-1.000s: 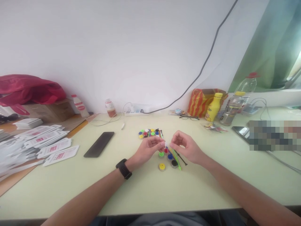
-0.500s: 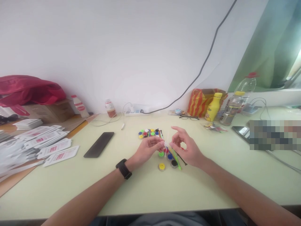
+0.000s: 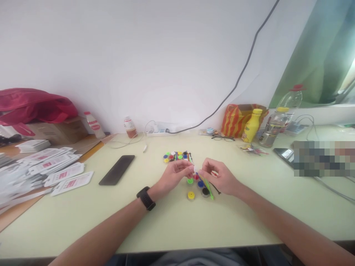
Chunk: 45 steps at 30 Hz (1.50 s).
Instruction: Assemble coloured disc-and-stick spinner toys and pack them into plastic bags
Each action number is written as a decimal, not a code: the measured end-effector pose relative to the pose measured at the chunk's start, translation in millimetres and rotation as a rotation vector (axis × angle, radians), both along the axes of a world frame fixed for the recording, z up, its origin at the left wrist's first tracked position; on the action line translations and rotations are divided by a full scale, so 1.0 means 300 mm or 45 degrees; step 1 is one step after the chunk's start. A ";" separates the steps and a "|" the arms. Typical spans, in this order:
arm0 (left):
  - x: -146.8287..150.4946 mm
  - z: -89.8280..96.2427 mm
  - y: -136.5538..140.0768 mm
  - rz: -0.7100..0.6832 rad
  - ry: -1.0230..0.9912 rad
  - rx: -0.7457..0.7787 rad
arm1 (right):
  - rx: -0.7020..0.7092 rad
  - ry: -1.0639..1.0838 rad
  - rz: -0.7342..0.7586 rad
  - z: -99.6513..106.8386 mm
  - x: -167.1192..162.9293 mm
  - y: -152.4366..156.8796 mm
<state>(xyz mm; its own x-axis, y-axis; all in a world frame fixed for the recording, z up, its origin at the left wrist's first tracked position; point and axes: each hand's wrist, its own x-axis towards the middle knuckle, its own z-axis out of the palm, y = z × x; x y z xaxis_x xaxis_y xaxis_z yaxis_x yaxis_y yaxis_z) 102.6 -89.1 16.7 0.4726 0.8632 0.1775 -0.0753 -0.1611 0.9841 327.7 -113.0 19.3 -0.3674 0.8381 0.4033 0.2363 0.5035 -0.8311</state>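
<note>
My left hand (image 3: 177, 174), with a black watch on its wrist, pinches a small white piece (image 3: 196, 169) between thumb and forefinger. From the other side, my right hand (image 3: 217, 174) closes thumb and fingertips on the same piece. The fingertips cover much of it, so its exact kind is unclear. Below the hands lie small round pieces with coloured tops, among them a yellow one (image 3: 191, 195), a black one (image 3: 205, 192) and a blue one (image 3: 200, 184). Beside them is a bright green strip (image 3: 210, 192) with an arrow-shaped end.
Behind my left hand is a cluster of coloured round pieces (image 3: 169, 157) and strips. A black phone (image 3: 117, 170) lies left, near white printed cards (image 3: 72, 183). Glasses (image 3: 223, 138), a yellow bottle (image 3: 252, 126), a clear bottle (image 3: 273, 127) and a striped bag (image 3: 232, 120) stand toward the back right.
My right forefinger, raised before, has curled down toward the thumb. The thin white strip that stood out between the hands no longer shows. My left hand has hardly moved.
</note>
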 end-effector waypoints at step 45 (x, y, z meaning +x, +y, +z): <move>0.002 0.009 -0.006 -0.024 0.019 0.004 | 0.257 -0.028 -0.145 -0.027 -0.003 -0.010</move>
